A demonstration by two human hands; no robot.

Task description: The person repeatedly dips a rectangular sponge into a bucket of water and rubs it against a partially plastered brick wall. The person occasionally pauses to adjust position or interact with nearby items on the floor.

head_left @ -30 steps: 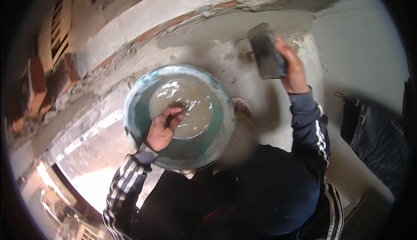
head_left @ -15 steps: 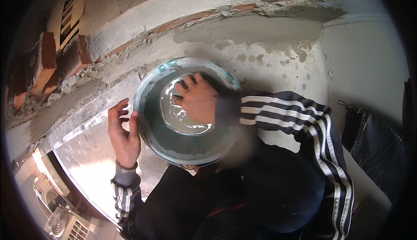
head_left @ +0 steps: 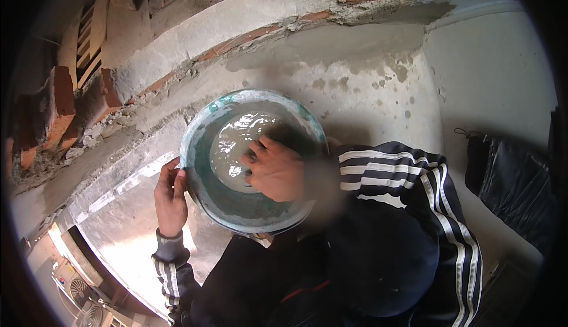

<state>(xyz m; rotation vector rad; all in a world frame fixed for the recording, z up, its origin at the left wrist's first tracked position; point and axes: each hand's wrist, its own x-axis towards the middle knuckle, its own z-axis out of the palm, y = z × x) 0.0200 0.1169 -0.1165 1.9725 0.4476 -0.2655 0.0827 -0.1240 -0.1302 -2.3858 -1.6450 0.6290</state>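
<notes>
A round, worn green-grey basin (head_left: 204, 208) with water (head_left: 236, 137) in its bottom sits in front of my body. My right hand (head_left: 277, 170) reaches inside from the right, palm down. Its fingers are apart and bent at the water's edge, holding nothing I can see; some fingertips are in shadow. At the left side of the rim, my left hand (head_left: 171, 200) has its thumb and fingertips against the basin's edge. How far those fingers wrap the rim is partly hidden.
Beyond the basin runs a ledge (head_left: 378, 90) spotted with wet marks, below a broken brick wall edge (head_left: 236, 40). Loose red bricks (head_left: 58, 105) stand at far left. A black plastic-like bag (head_left: 515, 185) lies at right. Outdoor fan units (head_left: 80, 291) show at lower left.
My left hand has closed in on the basin's rim. My right hand has shifted right and nearer within the basin, its fingers drawn in from the water's middle. The view has moved slightly.
</notes>
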